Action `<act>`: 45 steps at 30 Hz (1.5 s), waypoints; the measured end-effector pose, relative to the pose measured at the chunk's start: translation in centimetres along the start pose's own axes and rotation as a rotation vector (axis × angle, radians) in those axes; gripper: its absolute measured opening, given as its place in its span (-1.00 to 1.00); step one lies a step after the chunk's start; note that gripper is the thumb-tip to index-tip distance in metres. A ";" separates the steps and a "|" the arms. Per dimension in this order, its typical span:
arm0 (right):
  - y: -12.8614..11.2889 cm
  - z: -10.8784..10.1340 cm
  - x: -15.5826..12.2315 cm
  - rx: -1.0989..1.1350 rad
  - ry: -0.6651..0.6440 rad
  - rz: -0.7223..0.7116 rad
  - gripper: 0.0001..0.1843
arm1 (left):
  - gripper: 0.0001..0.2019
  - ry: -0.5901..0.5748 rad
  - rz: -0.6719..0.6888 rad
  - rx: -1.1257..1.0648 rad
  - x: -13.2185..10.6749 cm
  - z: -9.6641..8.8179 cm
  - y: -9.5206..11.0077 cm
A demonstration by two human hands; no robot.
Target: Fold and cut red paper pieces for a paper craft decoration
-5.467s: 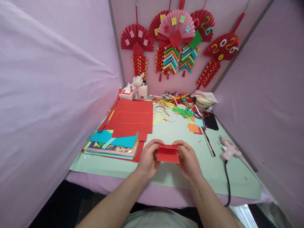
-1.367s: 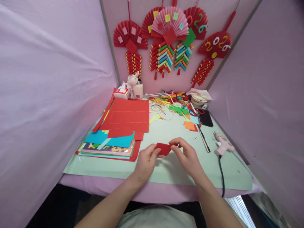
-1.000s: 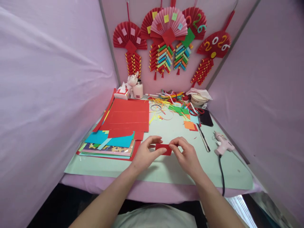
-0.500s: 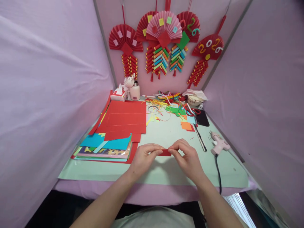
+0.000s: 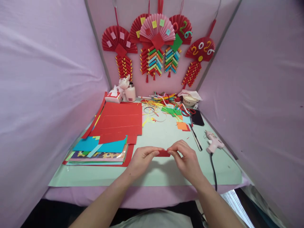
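A small strip of red paper (image 5: 163,154) is held up above the pale green table mat (image 5: 163,177), near its front edge. My left hand (image 5: 143,159) pinches its left end between thumb and fingers. At the other end, my right hand (image 5: 184,157) pinches the strip the same way. Both sets of fingertips lie along its upper edge, close together. Part of the strip is hidden behind the fingers, so I cannot tell whether it is folded.
Left of my hands lie red sheets (image 5: 121,118) and a pack of coloured paper (image 5: 99,156). To the right are a craft knife (image 5: 196,137), a corded pink glue gun (image 5: 214,142), red scissors (image 5: 190,112) and a black phone (image 5: 197,117). Paper fans (image 5: 158,28) hang behind.
The whole view has shifted a little, so the table and fans appear farther left. Both hands keep their pinch on the red paper strip, and slightly more of it shows.
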State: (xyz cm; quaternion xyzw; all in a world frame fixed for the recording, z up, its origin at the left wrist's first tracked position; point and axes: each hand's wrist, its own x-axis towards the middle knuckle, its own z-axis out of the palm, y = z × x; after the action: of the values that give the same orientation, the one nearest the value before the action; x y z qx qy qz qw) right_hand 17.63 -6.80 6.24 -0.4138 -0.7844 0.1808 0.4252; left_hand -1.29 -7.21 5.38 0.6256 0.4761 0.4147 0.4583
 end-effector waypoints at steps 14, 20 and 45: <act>0.7 -0.2 1.3 0.127 0.108 0.238 -0.86 | -0.82 0.144 -0.017 -0.067 2.8 0.6 0.5; 1.4 0.4 2.2 0.177 0.060 0.273 -0.93 | -0.85 0.104 0.005 -0.146 3.5 0.9 -0.1; 2.6 2.8 2.7 0.266 -0.012 0.162 -0.88 | -0.85 0.131 0.027 -0.067 3.7 -0.2 -1.7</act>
State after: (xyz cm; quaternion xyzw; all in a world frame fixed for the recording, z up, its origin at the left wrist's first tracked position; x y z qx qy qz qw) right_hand 15.80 -2.87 4.35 -0.4146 -0.7202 0.3192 0.4556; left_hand -1.12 -3.38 4.06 0.5877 0.4824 0.4765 0.4413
